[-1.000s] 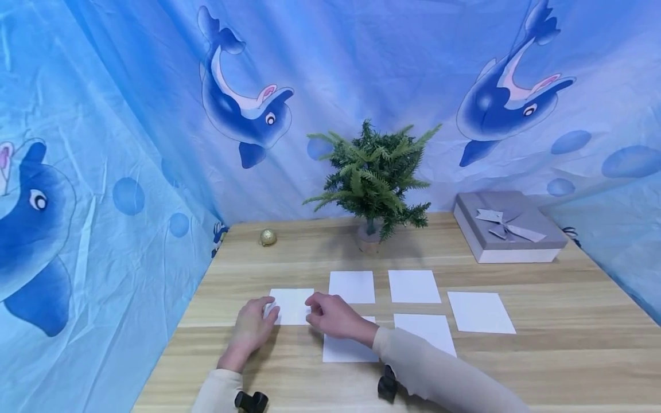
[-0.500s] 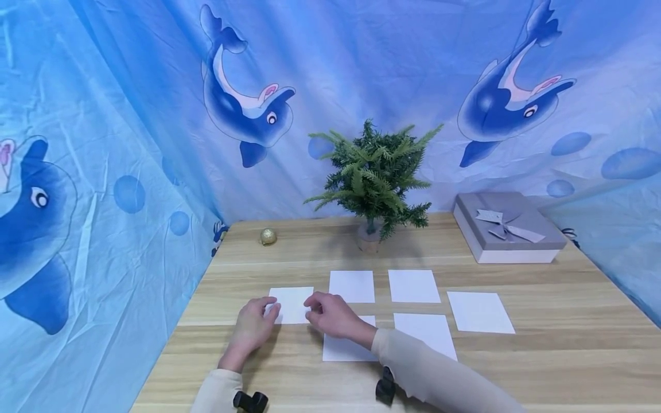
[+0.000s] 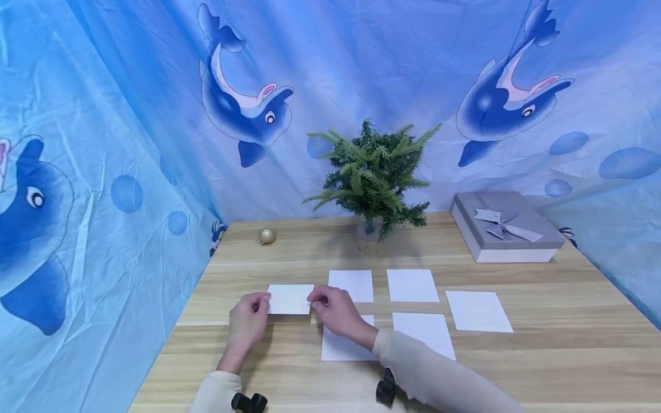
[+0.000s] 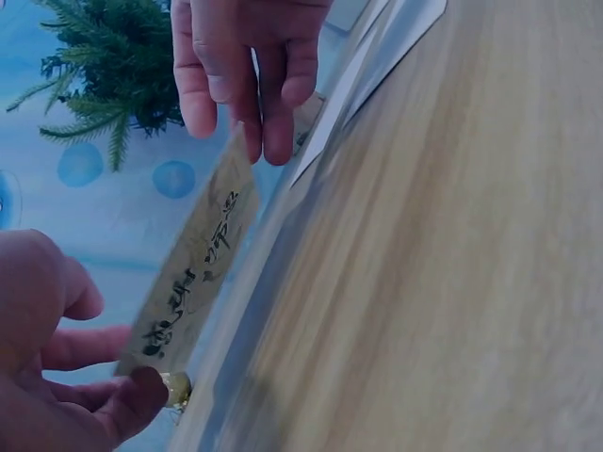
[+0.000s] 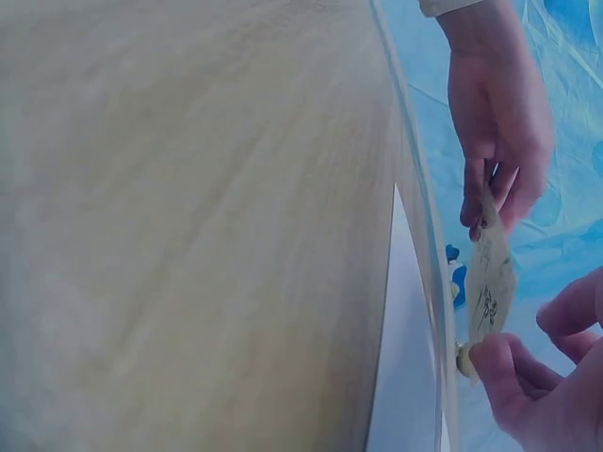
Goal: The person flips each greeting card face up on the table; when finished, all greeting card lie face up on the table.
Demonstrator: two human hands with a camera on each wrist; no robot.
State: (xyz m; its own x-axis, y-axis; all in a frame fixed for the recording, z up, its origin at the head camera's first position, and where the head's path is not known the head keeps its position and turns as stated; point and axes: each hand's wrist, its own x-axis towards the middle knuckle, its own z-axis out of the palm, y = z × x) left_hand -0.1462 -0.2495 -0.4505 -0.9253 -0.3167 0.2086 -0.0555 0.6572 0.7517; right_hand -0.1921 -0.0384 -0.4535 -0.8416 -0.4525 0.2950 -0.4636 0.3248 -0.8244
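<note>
A square card (image 3: 290, 299), white on its upper face, is raised off the table in the head view and tilted. My left hand (image 3: 248, 321) pinches its left edge between thumb and fingers. At the opposite edge, the fingertips of my right hand (image 3: 338, 310) grip the card. From the left wrist, the card's underside (image 4: 193, 273) shows beige with black brush-like writing. The right wrist view shows the same written face (image 5: 492, 282) between both hands.
Several more white cards lie flat to the right, one (image 3: 348, 343) partly under my right forearm. Behind are a gold bauble (image 3: 266, 236), a small artificial fir tree (image 3: 374, 178) and a grey-lidded gift box (image 3: 508, 226). A blue dolphin-print curtain (image 3: 330, 69) hangs behind the table.
The card lay flat between my hands earlier; now it is lifted and tipped. My left fingers have closed on its left edge, and my right fingers have drawn together at its right edge.
</note>
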